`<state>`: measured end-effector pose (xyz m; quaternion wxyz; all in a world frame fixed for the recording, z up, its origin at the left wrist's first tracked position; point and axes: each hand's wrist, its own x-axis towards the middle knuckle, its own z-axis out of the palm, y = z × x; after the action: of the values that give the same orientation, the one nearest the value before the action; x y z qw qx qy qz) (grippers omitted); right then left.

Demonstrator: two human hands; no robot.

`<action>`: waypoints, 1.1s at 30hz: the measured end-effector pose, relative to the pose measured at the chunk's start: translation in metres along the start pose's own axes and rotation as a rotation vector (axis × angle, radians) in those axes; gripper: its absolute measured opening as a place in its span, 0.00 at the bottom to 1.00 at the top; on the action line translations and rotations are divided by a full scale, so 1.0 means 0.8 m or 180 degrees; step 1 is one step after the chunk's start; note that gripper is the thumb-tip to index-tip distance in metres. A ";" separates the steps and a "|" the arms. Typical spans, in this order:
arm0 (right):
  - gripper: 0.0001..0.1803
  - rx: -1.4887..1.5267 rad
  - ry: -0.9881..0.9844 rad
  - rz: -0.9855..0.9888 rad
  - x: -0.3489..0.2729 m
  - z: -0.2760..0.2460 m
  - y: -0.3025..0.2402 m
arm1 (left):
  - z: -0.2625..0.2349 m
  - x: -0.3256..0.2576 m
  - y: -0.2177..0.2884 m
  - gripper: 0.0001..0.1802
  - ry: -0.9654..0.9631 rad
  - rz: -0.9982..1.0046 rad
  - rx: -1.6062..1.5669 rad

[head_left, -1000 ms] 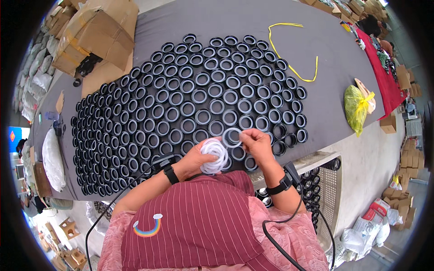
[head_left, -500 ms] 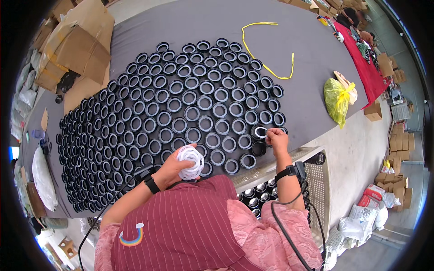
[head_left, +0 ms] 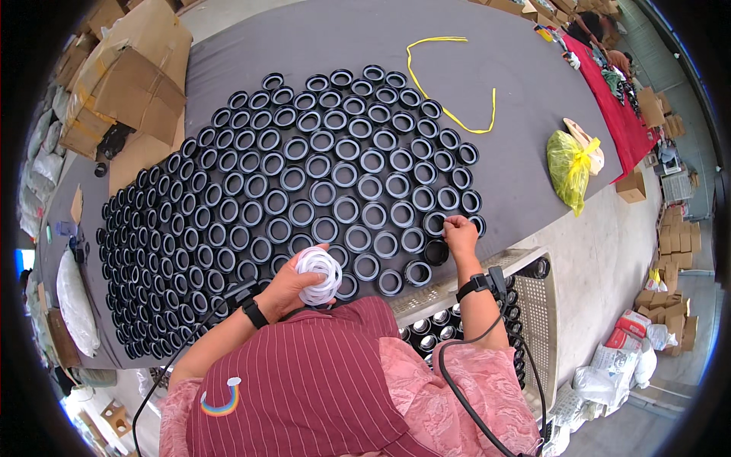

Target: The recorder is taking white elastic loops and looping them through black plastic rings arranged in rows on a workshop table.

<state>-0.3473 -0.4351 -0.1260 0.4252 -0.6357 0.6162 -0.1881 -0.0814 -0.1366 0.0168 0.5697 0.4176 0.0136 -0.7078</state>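
My left hand [head_left: 298,283] is closed around a loose bundle of thin white rings [head_left: 320,276], held just above the near edge of the black parts. With fingers drawn together, my right hand [head_left: 461,236] is at the right rim of a black round cap [head_left: 435,223] in the front right of the layout; what the fingertips grip, if anything, is hidden. A pale ring lines that cap. The cap just nearer to me [head_left: 435,252] looks dark all over, without a pale ring. Many similar black caps [head_left: 324,192] with pale rings stand in close rows on the grey-covered table.
A plastic crate [head_left: 541,335] holding black parts stands against the table's near right edge. Cardboard boxes [head_left: 129,84] sit at the far left. A yellow strap [head_left: 457,122] and a yellow-green bag [head_left: 567,171] lie toward the far right. Cables hang from both wrists.
The white ring that my right hand held over the cap now lies down in it, and the fingers have shifted slightly to the cap's right rim. The left hand has hardly moved.
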 end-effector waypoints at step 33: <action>0.10 0.0683 -0.2375 -0.0548 -0.179 0.053 -0.192 | -0.004 0.008 -0.012 0.41 -0.0436 0.0239 0.0497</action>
<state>-0.2434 -0.3055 0.0093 0.6666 -0.6616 0.3408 -0.0425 -0.0875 -0.1367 0.0061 0.5611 0.4116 -0.0962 -0.7117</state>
